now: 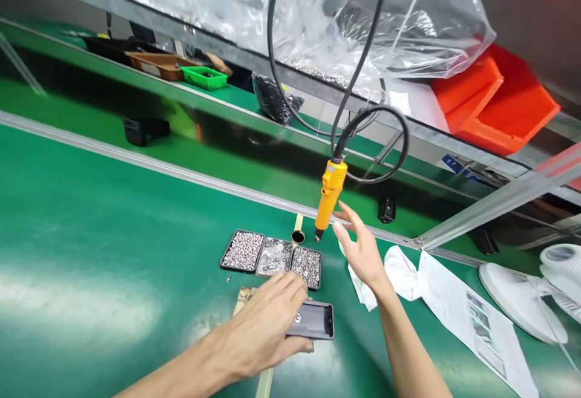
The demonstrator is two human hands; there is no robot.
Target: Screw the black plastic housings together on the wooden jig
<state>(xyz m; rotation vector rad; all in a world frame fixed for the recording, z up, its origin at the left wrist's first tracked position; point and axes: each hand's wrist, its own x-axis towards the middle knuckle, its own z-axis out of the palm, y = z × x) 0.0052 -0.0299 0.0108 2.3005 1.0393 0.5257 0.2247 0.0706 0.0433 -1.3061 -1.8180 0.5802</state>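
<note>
Bright overhead light glares off the green table (82, 301); edges look tilted, slightly blurred.

Hanging screwdriver (330, 195) – screw trays (272, 257) just below

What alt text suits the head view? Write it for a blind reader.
A left hand rests flat on a dark grey casing on a green bench, while the open right hand is beside a yellow electric screwdriver hanging from a black cable. Three trays of screws lie beyond the casing.

Green bench (91, 234): screw trays (272, 256), dark casing (319, 320), white cloth (447, 286).
</note>
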